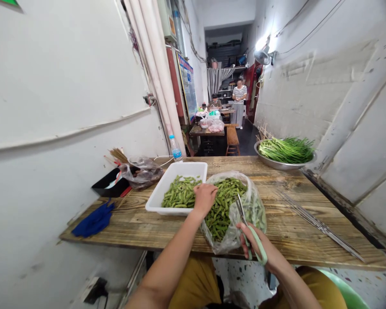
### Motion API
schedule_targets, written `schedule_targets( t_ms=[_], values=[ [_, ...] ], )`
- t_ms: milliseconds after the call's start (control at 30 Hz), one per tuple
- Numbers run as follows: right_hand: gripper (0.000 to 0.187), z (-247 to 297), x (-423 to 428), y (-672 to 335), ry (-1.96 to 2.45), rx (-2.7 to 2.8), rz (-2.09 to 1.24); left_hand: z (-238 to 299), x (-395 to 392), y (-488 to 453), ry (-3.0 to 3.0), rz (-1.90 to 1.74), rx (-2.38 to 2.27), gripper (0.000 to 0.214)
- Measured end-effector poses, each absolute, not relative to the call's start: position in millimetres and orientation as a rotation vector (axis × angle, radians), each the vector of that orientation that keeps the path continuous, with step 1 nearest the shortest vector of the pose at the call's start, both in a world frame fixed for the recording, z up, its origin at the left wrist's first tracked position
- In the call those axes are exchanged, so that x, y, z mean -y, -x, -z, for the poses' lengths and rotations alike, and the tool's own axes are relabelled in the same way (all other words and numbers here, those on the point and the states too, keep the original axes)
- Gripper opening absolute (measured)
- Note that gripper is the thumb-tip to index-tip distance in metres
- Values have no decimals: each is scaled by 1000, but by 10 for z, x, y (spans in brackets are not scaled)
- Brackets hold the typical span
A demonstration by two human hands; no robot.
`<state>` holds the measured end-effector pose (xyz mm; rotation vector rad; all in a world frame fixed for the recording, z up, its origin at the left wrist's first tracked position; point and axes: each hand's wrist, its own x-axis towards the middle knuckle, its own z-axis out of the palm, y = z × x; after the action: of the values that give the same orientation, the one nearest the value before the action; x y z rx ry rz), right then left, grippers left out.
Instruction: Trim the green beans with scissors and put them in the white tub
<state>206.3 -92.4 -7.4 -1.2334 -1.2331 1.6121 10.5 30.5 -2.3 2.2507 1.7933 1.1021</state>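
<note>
My left hand [206, 197] is closed, fingers curled, above the line where the white plastic tray [152, 201] meets the clear plastic bag [256, 204]. What its fingertips hold, if anything, is too small to make out. Green edamame pods [223, 206] fill the opened bag, and more pods [178, 195] lie loose in the tray to its left. At the bag's near right side, my right hand [257, 240] grips scissors [259, 245] with pale green handles. Their blades point up and away over the pods and look slightly parted.
Metal skewers [321, 225] lie at right; a steel bowl of green stalks [284, 162] stands behind. At left are a blue cloth [94, 219], a black box [111, 184], a bagged bundle [141, 174] and a water bottle [176, 149]. Two people [239, 96] are farther back.
</note>
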Motion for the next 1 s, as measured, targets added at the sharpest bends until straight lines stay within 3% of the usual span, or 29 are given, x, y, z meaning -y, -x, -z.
schedule_targets(
  t_ms=[233,433,633,1000],
  values=[
    [35,46,1017,-2156,1314,1304,-1507,-22,-741,-652,-2229,-636,-1823,10],
    [36,124,939,-2237,1311,1289,-1483,-109,-516,-586,-2174,-734,-1721,17],
    [37,128,780,-2167,1369,1414,-1415,-52,-33,-500,-1662,-954,-1248,24],
    [36,22,743,-2120,1398,1602,-1341,-118,149,-373,-1398,-1044,-1166,18]
  ],
)
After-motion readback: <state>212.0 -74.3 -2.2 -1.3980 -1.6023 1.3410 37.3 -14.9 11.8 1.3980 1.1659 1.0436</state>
